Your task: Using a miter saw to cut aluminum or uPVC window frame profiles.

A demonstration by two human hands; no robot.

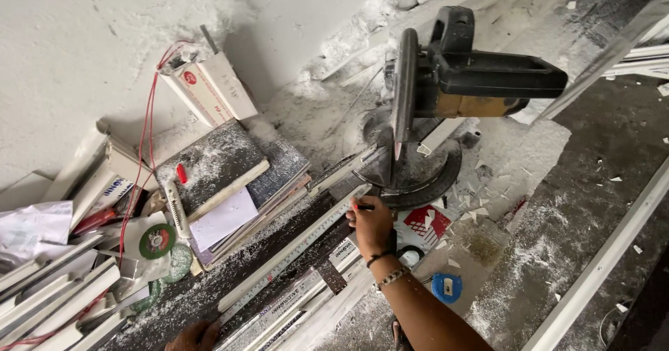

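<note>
The fingers of the right hand (370, 223) are curling closed around a red-tipped marker (362, 205), its point pressing onto the long white profile strip (293, 253) that is lying on the dusty floor and running up toward the saw. The hand is sitting just short of the mitre saw's round base (425, 177), so the mark is going on near the strip's saw-side end. A steel ruler (317, 229) appears to be lying along the top of the strip, its scale running under the marker tip.

At the bottom edge, the left hand (196, 336) is only partly showing; it seems to be resting by the near end of the same bundle of strips, but I cannot tell whether its fingers are gripping anything.

To my eye this is the measuring-and-marking stage, with the cut not yet made: the saw head (481, 76) is standing raised, its blade (405, 86) clear of the work. The next move looks to call for sliding the strip along until the mark sits under the blade line, holding it firm against the fence, and keeping fingers well away.

Nearby, a blue tape measure (446, 287) is lying beside the forearm, and dusty boards (230, 177) are stacked to the left.
</note>
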